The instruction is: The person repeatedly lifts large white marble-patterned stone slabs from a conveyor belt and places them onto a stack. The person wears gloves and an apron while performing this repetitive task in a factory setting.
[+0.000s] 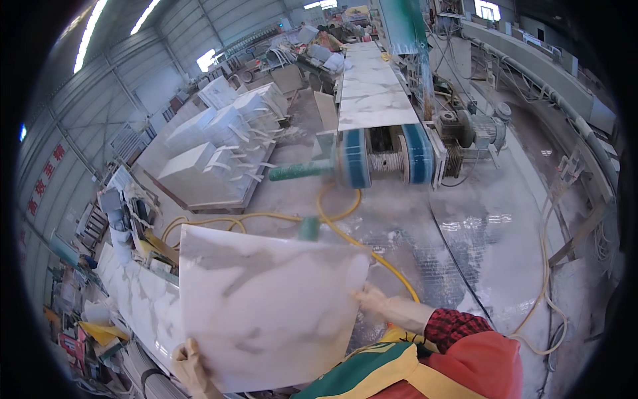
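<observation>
A large white stone tile (266, 299) with grey veining is held up, tilted, in front of me. Grasping its lower left edge is my left hand (191, 367), in a cream glove, with the fingertips folded over onto the near face. My right hand (373, 299), also gloved, grips the opposite side, and its fingers are partly blurred. Behind the tile's left side stretches a long veined stone surface (136, 299). Straight ahead, more veined tiles (372, 90) lie in a row on a conveyor with blue-green belts (420, 154).
Stacks of strapped white slabs (199, 174) stand on a pallet at the left. A yellow hose (392, 269) and a black cable (455, 256) cross the wet floor. A motor (482, 130) sits beside the conveyor, and a green bar (299, 171) juts left. A person (327, 40) is far back.
</observation>
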A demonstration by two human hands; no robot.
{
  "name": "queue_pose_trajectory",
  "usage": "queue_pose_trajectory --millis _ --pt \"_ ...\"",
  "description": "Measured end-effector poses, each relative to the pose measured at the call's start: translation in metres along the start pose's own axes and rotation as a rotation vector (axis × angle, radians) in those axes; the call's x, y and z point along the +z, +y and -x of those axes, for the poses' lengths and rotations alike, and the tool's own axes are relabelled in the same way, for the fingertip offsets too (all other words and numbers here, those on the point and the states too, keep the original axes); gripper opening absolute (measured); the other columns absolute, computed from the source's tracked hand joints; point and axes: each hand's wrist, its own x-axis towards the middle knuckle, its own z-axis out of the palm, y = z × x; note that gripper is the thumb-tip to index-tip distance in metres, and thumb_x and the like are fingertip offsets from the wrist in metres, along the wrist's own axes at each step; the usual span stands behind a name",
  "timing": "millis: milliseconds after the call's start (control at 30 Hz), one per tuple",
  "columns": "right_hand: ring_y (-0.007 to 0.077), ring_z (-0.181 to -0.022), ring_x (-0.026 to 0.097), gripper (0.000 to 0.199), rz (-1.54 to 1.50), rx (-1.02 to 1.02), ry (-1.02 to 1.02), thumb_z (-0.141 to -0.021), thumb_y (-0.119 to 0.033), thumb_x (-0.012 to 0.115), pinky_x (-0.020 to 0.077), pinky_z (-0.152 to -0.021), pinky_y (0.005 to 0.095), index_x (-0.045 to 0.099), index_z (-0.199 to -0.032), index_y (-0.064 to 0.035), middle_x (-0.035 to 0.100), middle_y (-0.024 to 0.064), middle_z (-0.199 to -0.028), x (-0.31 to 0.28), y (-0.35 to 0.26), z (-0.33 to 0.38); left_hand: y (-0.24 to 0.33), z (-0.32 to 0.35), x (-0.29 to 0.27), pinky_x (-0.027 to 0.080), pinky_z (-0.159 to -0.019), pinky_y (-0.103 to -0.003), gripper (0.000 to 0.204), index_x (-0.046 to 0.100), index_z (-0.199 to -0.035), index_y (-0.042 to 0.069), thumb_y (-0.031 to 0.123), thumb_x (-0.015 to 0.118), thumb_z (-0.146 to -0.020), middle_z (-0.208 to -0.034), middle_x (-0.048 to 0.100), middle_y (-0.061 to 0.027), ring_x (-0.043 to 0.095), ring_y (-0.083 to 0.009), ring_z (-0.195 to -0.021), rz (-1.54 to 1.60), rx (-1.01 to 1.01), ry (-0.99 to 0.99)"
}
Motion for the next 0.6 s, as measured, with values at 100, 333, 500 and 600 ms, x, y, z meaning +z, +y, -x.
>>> queue_pose_trajectory --millis 100,333,500,600 --pt "0.0243 -0.115 0.065 0.054 0.21 -0.117 0.151 -0.097 -0.028 0.076 0.0548 -0.099 0.0423 0.055 -0.141 -0.0034 0.068 0.0124 -0.125 -0.025 -0.125 -0.006 -0.013 0.0 0.066 0.036 -0.057 -0.027 0.041 0.069 -0.086 0.002 0.041 0.074 -0.099 -0.067 0.058 0.0009 0.048 -0.0086 -0.063 0.158 -0.044 0.007" --pt "0.0304 -0.118 0.068 0.069 0.496 -0.303 0.391 -0.09 -0.04 0.08 0.0551 -0.099 0.0414 0.056 -0.142 -0.0011 0.07 0.021 -0.13 -0.127 -0.316 -0.044 0.05 0.037 0.263 0.048 -0.067 -0.029 0.048 0.068 -0.088 0.004 0.05 0.067 -0.103 -0.081 0.07 -0.0037 0.06 -0.0129 -0.072 0.604 -0.254 -0.14" --pt "0.0312 -0.118 0.069 0.068 0.556 -0.226 0.504 -0.087 -0.04 0.082 0.0554 -0.098 0.0419 0.06 -0.139 -0.0016 0.07 0.0201 -0.13 -0.199 -0.349 -0.075 0.085 0.038 0.363 0.053 -0.074 -0.031 0.049 0.068 -0.094 0.005 0.053 0.069 -0.1 -0.091 0.072 -0.0056 0.063 -0.0155 -0.078 0.46 -0.462 -0.312" --pt "0.0317 -0.118 0.069 0.068 0.609 -0.148 0.618 -0.086 -0.041 0.083 0.0561 -0.096 0.0422 0.062 -0.138 -0.0019 0.071 0.0199 -0.13 -0.255 -0.328 -0.104 0.102 0.027 0.416 0.055 -0.079 -0.037 0.053 0.071 -0.103 0.004 0.057 0.068 -0.099 -0.101 0.074 -0.0085 0.066 -0.0187 -0.087 0.297 -0.523 -0.44"
